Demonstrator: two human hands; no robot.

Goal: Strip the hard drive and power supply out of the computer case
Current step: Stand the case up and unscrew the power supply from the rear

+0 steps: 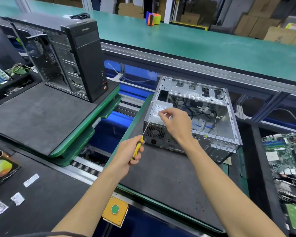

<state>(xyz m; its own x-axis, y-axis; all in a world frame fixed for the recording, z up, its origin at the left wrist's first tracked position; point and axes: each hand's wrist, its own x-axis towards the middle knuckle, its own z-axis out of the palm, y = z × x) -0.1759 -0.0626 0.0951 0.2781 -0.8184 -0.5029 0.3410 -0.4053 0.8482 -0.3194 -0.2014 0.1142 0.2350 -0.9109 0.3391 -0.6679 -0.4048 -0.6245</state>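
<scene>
An open silver computer case point(229, 127) lies on its side on a dark mat point(161, 177). The grey power supply point(156, 115) sits in its near left corner, label up, fan grille facing me. Loose cables point(202, 113) lie inside the case. My left hand point(132, 151) grips a yellow-handled screwdriver point(138, 147), its shaft pointing up at the case's left rear edge. My right hand point(176, 122) hovers over the power supply with thumb and forefinger pinched together; whether they hold something small is not clear. No hard drive is plainly visible.
A black tower case point(72, 62) stands open on a stacked mat at the left. Motherboards point(287, 158) pile up at the right. A yellow box with a green button point(115, 210) sits at the near edge. A green conveyor point(195, 41) runs behind.
</scene>
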